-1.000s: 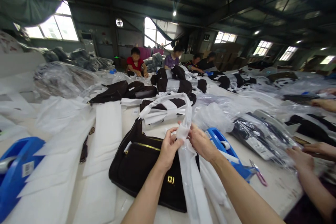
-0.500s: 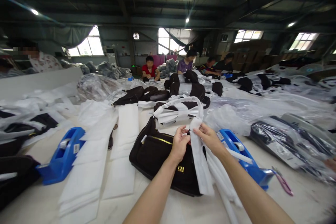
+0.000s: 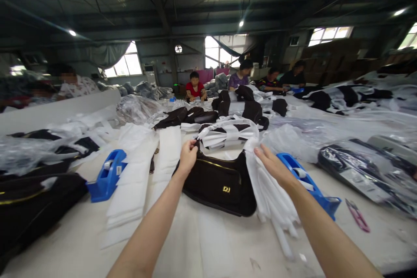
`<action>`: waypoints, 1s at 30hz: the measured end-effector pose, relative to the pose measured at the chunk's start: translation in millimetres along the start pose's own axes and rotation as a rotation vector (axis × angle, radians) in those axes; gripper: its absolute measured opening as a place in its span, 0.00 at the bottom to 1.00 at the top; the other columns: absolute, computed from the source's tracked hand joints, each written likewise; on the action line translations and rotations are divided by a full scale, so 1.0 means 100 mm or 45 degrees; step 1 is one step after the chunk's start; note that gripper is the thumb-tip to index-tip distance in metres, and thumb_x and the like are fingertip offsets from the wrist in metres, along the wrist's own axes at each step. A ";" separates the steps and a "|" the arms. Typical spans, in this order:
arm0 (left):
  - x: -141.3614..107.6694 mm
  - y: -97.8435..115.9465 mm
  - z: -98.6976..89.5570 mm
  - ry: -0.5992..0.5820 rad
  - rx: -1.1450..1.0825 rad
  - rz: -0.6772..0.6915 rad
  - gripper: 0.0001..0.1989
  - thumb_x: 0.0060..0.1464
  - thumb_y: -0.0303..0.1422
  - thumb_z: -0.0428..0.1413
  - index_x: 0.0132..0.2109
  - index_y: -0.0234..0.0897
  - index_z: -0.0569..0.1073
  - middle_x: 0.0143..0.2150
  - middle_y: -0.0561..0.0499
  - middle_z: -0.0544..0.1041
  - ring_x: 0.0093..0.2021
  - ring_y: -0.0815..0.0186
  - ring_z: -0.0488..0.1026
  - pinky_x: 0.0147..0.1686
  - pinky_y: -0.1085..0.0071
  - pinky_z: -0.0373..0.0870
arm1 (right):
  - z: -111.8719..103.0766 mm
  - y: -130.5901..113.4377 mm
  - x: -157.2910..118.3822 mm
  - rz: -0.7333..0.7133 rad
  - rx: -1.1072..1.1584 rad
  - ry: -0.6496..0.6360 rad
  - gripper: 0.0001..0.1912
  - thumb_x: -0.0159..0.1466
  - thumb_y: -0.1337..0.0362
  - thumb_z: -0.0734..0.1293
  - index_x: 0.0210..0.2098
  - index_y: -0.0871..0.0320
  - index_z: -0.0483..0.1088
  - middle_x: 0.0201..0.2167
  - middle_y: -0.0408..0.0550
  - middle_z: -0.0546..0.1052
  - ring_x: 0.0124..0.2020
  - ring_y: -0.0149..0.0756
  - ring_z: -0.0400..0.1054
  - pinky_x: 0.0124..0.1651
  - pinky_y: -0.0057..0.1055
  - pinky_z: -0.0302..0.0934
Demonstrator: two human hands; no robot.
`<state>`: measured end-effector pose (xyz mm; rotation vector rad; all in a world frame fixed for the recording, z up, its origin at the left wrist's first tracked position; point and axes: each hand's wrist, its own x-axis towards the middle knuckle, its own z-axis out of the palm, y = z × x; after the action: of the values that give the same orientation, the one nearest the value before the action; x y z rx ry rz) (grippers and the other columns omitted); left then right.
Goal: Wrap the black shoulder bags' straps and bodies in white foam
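A black bag (image 3: 215, 182) with a gold zipper and gold letters lies on the table in front of me. Its strap is wrapped in white foam (image 3: 230, 125) and arches away from me. My left hand (image 3: 188, 156) pinches the bag's upper left corner, where the strap meets it. My right hand (image 3: 272, 166) is beside the upper right corner, fingers stretched out against the white wrapping there. Loose white foam strips (image 3: 276, 208) lie right of the bag, partly under my right forearm.
Blue tape dispensers stand left (image 3: 107, 176) and right (image 3: 309, 184). Stacked white foam sheets (image 3: 128, 195) lie left of the bag. Pink-handled snips (image 3: 357, 216) and plastic-wrapped bags (image 3: 365, 173) are at the right. More black bags (image 3: 241, 110) and several people are beyond.
My left hand has moved from the right strap end to the bag's left corner. My right hand has opened and let go of the white strip. The bag sits straighter, and the view has shifted left.
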<state>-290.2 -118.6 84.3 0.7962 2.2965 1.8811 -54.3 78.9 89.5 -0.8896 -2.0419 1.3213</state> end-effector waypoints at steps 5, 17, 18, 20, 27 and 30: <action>0.07 -0.30 -0.40 0.001 0.225 -0.152 0.28 0.47 0.38 0.61 0.54 0.30 0.70 0.61 0.32 0.70 0.62 0.46 0.65 0.59 0.59 0.61 | 0.09 0.28 -0.24 -0.085 -0.116 -0.159 0.61 0.54 0.36 0.68 0.73 0.60 0.39 0.72 0.62 0.49 0.70 0.56 0.49 0.70 0.50 0.48; 0.00 -0.49 -0.35 0.036 0.177 -0.057 0.07 0.49 0.36 0.55 0.34 0.38 0.67 0.33 0.52 0.74 0.37 0.63 0.71 0.38 0.70 0.66 | 0.39 0.73 -0.15 -0.411 -0.275 0.020 0.50 0.58 0.44 0.65 0.71 0.61 0.46 0.70 0.60 0.54 0.71 0.53 0.49 0.70 0.51 0.48; -0.04 -0.53 -0.38 0.033 0.170 -0.070 0.08 0.49 0.36 0.55 0.34 0.38 0.67 0.33 0.52 0.74 0.36 0.63 0.71 0.38 0.70 0.66 | 0.39 0.73 -0.13 -0.403 -0.258 0.030 0.49 0.58 0.43 0.66 0.71 0.60 0.47 0.70 0.59 0.55 0.70 0.53 0.50 0.69 0.51 0.49; -0.11 -0.59 -0.45 -0.022 0.165 -0.109 0.08 0.48 0.36 0.56 0.34 0.37 0.68 0.33 0.50 0.75 0.36 0.62 0.71 0.37 0.69 0.66 | 0.43 0.72 -0.11 -0.400 -0.247 0.040 0.48 0.59 0.42 0.65 0.70 0.60 0.49 0.70 0.59 0.56 0.70 0.52 0.51 0.70 0.51 0.49; 0.32 -0.46 -0.58 -0.146 0.194 -0.165 0.18 0.43 0.46 0.62 0.34 0.36 0.73 0.34 0.47 0.78 0.40 0.56 0.73 0.41 0.66 0.66 | 0.60 0.81 -0.22 -0.482 -0.324 0.139 0.42 0.64 0.44 0.61 0.69 0.63 0.53 0.68 0.62 0.58 0.70 0.53 0.52 0.70 0.53 0.49; 0.71 -0.33 -0.46 -0.157 0.136 -0.201 0.23 0.49 0.53 0.56 0.37 0.35 0.73 0.38 0.43 0.79 0.45 0.54 0.73 0.42 0.65 0.67 | 0.61 0.82 -0.29 -0.537 -0.336 0.176 0.39 0.65 0.47 0.62 0.68 0.62 0.54 0.68 0.60 0.59 0.69 0.51 0.53 0.70 0.51 0.50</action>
<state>-379.5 -133.0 83.9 0.6980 2.3243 1.6108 -61.5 46.7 -11.2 -0.5895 -2.1707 0.7587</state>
